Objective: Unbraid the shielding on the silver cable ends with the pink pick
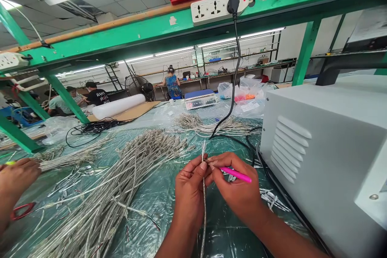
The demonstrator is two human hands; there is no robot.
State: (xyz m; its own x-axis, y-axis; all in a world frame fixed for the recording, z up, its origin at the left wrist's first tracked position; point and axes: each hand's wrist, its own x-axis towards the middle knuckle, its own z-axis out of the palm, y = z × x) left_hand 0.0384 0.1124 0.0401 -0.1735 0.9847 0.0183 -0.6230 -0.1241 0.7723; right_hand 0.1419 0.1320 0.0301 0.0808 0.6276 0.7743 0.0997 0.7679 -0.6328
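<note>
In the middle of the view my left hand pinches a thin silvery cable near its upper end. Frayed, loose strands stick up above the fingertips, while the rest hangs toward me. My right hand is closed around a slim tool with a bright pink handle. Its tip meets the cable at my left fingertips, where the fingers hide what kind of tool it is. To the left lies a large bundle of similar cables, with connector ends at the far side.
A grey metal machine with vents stands close on the right. Another person's hand is at the far left, by red-handled scissors. Behind are more cables, a blue-topped scale and a black power cord hanging from a strip.
</note>
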